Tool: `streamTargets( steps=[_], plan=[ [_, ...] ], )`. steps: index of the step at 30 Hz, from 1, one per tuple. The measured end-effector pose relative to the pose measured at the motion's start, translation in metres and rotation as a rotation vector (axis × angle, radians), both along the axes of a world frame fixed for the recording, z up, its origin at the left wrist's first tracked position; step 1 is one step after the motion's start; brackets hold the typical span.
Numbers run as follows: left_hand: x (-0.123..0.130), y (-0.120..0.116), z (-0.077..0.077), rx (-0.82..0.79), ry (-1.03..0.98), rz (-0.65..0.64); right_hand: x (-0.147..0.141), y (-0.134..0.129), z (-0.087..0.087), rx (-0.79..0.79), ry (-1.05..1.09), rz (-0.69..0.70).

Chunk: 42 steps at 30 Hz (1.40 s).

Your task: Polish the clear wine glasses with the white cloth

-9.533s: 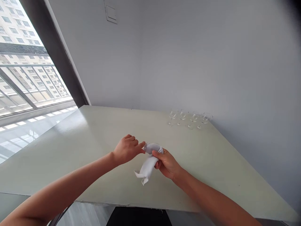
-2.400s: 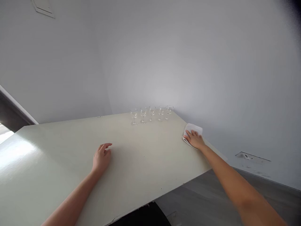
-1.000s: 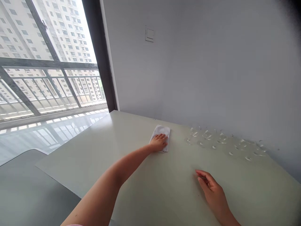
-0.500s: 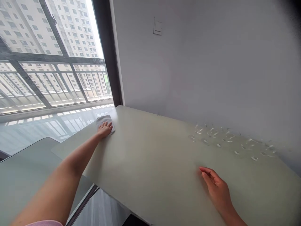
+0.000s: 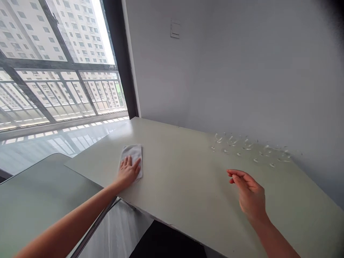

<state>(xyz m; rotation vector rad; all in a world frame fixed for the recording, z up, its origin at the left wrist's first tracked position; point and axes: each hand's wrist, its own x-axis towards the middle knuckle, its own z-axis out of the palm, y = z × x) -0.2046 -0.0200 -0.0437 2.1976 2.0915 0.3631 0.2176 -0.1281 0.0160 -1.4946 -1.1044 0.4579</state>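
Observation:
On the pale tabletop [image 5: 174, 172], my left hand [image 5: 129, 172] lies flat with its fingers spread. Under it is a folded white cloth [image 5: 135, 150], which shows beyond the fingers and along the right side of the hand. My right hand [image 5: 249, 191] hovers above the table's right part, its thumb and fingertips drawn together. Nothing shows between those fingertips. Several small clear glass-like pieces [image 5: 247, 145] stand in a cluster behind that hand, by the wall; their exact kind is hard to make out.
A grey wall [image 5: 236, 79] with a light switch [image 5: 175, 28] rises behind the table. At the left, a second glass-topped surface [image 5: 40, 200] sits against the table's edge. Large windows [image 5: 61, 64] and a shiny floor [image 5: 61, 139] lie beyond.
My left hand has slid the cloth from the table's far left corner nearer to me and rightward. My right hand's fingertips have come closer together. The whole view has shifted slightly.

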Motion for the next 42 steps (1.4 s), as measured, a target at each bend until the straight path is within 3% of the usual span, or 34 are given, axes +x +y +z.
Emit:
streamTargets(
  steps=[4,7,10,12,15,19,22,25,29,32,34,36,39,42],
  plan=[
    [0.12,-0.034,-0.003,-0.001,-0.413,-0.325,-0.029,-0.004,0.002,-0.036,-0.077,0.154],
    [0.189,-0.06,0.002,0.01,-0.978,-0.312,-0.052,0.001,-0.01,-0.065,-0.306,0.282],
    [0.223,-0.074,0.016,0.083,-1.328,-0.268,-0.072,0.012,-0.029,-0.057,-0.668,0.321],
    [0.228,-0.07,0.027,0.134,-1.393,-0.243,-0.084,0.02,-0.039,-0.067,-0.854,0.353],
    [0.221,-0.043,0.038,0.189,-1.357,-0.15,-0.093,0.03,-0.045,-0.1,-0.988,0.479],
    [0.203,0.003,0.039,0.25,-1.255,-0.033,-0.064,0.042,-0.041,-0.221,-0.941,0.477],
    [0.188,0.024,0.035,0.284,-1.204,0.016,-0.004,0.044,-0.038,-0.383,-0.925,0.383],
    [0.179,0.03,0.026,0.274,-1.166,0.048,0.076,0.032,-0.039,-0.541,-0.925,0.226],
    [0.176,0.033,0.008,0.164,-1.131,0.072,0.178,-0.009,-0.045,-0.785,-0.888,-0.045],
    [0.175,0.036,-0.004,0.109,-1.114,0.072,0.222,-0.047,-0.052,-0.912,-0.865,-0.249],
    [0.174,0.037,-0.008,0.102,-1.112,0.068,0.226,-0.068,-0.055,-0.958,-0.874,-0.363],
    [0.173,0.038,-0.009,0.09,-1.119,0.066,0.211,-0.084,-0.054,-0.987,-0.914,-0.439],
    [0.171,0.037,-0.01,0.074,-1.131,0.053,0.163,-0.099,-0.046,-1.023,-0.973,-0.481],
    [0.171,0.037,-0.009,0.07,-1.137,0.042,0.106,-0.105,-0.033,-1.033,-1.008,-0.433]
  ],
)
